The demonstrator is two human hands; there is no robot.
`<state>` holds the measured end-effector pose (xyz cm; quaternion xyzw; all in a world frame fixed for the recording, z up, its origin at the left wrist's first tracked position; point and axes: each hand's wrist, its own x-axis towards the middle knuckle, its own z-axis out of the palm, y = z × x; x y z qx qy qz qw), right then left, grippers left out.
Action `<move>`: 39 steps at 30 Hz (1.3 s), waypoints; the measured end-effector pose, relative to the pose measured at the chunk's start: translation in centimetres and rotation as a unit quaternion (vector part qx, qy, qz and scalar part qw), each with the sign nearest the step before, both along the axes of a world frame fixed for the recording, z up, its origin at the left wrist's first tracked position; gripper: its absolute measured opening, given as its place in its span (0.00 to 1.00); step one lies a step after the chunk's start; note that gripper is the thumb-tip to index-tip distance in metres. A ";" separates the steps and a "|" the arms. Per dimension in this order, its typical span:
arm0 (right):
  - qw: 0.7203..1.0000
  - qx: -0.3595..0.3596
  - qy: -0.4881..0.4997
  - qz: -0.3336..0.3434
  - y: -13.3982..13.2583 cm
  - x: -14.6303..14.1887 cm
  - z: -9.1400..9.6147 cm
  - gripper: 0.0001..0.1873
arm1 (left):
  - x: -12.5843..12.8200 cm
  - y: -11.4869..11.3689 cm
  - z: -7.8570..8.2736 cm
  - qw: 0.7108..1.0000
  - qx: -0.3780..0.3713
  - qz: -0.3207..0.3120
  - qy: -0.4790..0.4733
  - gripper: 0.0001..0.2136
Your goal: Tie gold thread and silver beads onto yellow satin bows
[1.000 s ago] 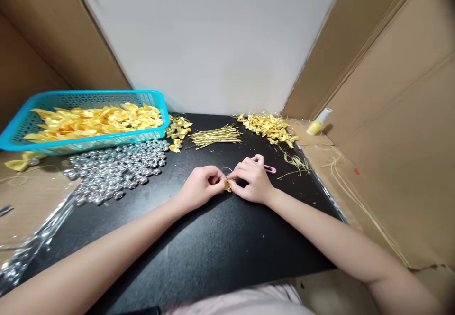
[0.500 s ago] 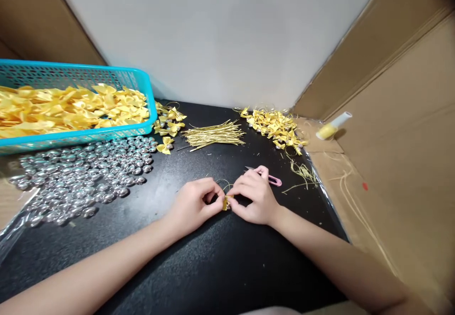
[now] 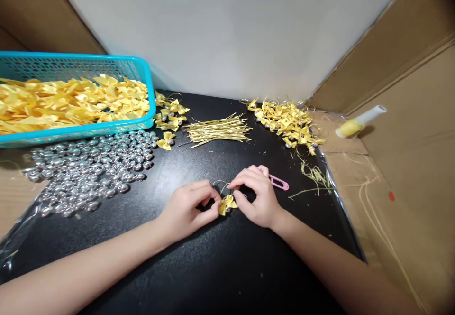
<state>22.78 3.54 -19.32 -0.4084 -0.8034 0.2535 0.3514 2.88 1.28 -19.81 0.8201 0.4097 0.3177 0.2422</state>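
Note:
Near the table's middle lies a yellow ribbon bow (image 3: 227, 204) with a small silvery bead and a loop of thin gold wire above it. My left hand (image 3: 194, 206) pinches the bow's left edge between thumb and forefinger. My right hand (image 3: 258, 194) is just right of the bow, thumb and forefinger slightly apart near the wire loop. Pink-handled snips (image 3: 279, 182) stick out behind the right hand, seemingly tucked under its curled back fingers; their blade is hidden.
A turquoise basket (image 3: 152, 94) of yellow bows stands at left, with silver beads (image 3: 95, 177) before it. Gold wire ties (image 3: 218, 130) lie mid-table. Beaded bows (image 3: 284, 123) are piled back right, near wire scraps (image 3: 316, 177) and a white tube (image 3: 371, 114). Cardboard walls flank the table.
The thumb and forefinger of my right hand have come off the bow and parted, so more of it shows. My left hand has shifted slightly left. The view has turned a little.

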 end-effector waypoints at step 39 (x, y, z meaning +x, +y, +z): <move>0.987 -0.114 0.023 0.109 1.2 0.9 0.7 0.06 | -0.4 0.0 0.3 0.981 0.141 -0.026 0.133 0.06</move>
